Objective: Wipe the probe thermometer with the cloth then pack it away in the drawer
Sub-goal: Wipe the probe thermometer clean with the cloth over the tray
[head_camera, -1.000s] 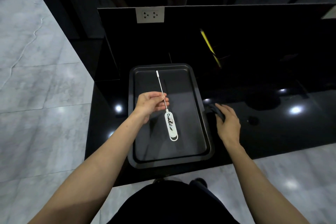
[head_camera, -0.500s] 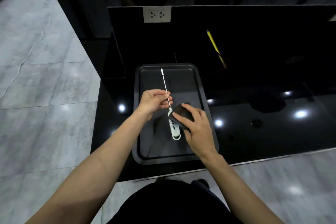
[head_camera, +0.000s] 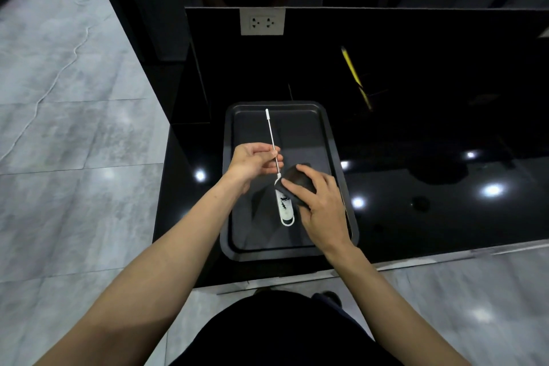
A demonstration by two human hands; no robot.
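The cloth [head_camera: 297,184], which a second ago was lying on the counter [head_camera: 416,217] under the right hand [head_camera: 322,202] beside the tray [head_camera: 335,157], is now held bunched in that hand's curled fingers and pressed against the upper end of the white body of the probe thermometer [head_camera: 285,205], just below where the thin probe begins. The thermometer is kept above the tray by the left hand [head_camera: 252,162], whose fingertips are pinched on the metal probe, with the probe tip pointing away beyond that hand. Between half a second ago and now little is altered. The wiping is judged to be just begun; the probe remains to be wiped, and no drawer is seen.
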